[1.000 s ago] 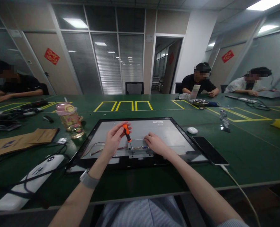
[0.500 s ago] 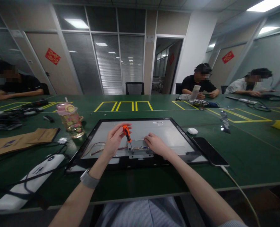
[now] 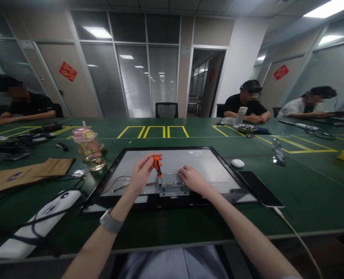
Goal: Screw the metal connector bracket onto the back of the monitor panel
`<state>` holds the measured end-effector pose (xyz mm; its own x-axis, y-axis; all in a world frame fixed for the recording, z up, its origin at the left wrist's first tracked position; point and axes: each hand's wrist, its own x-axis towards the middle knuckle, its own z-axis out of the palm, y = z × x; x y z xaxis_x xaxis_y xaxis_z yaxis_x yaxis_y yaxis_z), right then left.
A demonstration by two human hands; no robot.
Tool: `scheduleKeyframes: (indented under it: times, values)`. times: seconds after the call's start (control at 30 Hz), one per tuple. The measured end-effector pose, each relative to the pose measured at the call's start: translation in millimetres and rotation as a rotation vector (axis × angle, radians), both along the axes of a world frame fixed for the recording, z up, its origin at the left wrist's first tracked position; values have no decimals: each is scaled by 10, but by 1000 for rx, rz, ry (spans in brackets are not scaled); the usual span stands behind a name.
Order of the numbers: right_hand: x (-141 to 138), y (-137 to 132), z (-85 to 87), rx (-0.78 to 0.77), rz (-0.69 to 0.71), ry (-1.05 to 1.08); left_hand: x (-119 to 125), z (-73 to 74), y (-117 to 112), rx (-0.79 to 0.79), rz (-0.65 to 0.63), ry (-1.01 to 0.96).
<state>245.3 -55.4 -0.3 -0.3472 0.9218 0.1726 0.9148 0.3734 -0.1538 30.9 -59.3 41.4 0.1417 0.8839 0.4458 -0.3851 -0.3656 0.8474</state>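
Observation:
My left hand (image 3: 142, 172) is closed on the orange-and-black handle of a screwdriver (image 3: 157, 166), its shaft pointing down at the left end of a metal bracket (image 3: 173, 190) that carries several connector ports. My right hand (image 3: 191, 177) rests with curled fingers at the bracket's right end; whether they pinch anything there is hidden. Under both hands lies a flat display panel (image 3: 172, 159), grey back upward with a black frame. Thin loose wires (image 3: 119, 184) run over the panel on the left, beside my left wrist.
Left stand a pink-lidded bottle (image 3: 89, 149), a brown paper bag (image 3: 29, 172) and a white cable-wrapped device (image 3: 41, 223). A phone (image 3: 260, 188) on a charging cable and a white earbud case (image 3: 237, 163) lie right. Several people sit across the green table (image 3: 195, 224).
Hands, screwdriver and panel keep nearly the same positions relative to one another. The whole view has shifted slightly. A person at far right now has a dark flat object raised off the table.

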Motion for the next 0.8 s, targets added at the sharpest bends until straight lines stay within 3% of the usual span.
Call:
scheduleKeyframes:
  times: [0.2, 0.5, 0.8]
  values:
    - [2, 10, -20, 6, 4, -2, 4, 16, -8, -26, -32, -59]
    - [12, 3, -22, 20, 8, 5, -10, -5, 3, 0, 72, -9]
    - [7, 24, -30, 3, 7, 2, 5, 38, -24, -4, -108, -101]
